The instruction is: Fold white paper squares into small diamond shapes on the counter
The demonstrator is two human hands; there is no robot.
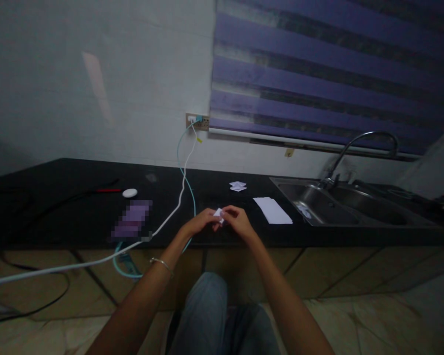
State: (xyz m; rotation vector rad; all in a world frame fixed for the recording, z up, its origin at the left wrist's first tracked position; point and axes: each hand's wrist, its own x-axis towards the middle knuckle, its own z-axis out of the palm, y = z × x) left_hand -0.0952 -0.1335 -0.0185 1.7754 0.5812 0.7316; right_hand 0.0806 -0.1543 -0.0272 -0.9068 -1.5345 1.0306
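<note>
Between my two hands is a small folded piece of white paper (218,213), just above the front part of the black countertop (163,182). My left hand (203,220) is closed on its left side, with the fingertips partly hidden behind the paper. On the other side, my right hand (238,220) pinches the same paper between thumb and fingers. Farther back lie folded white paper shapes (238,186). A stack of white paper sheets (273,210) rests to the right of my right hand.
A steel sink (318,207) with a curved faucet (340,155) stands at the right. A white cable (180,199) and a teal cable (193,197) run from the wall socket (197,121) across the counter. A white round object (129,193) and a blurred purple rectangle (133,218) lie left.
</note>
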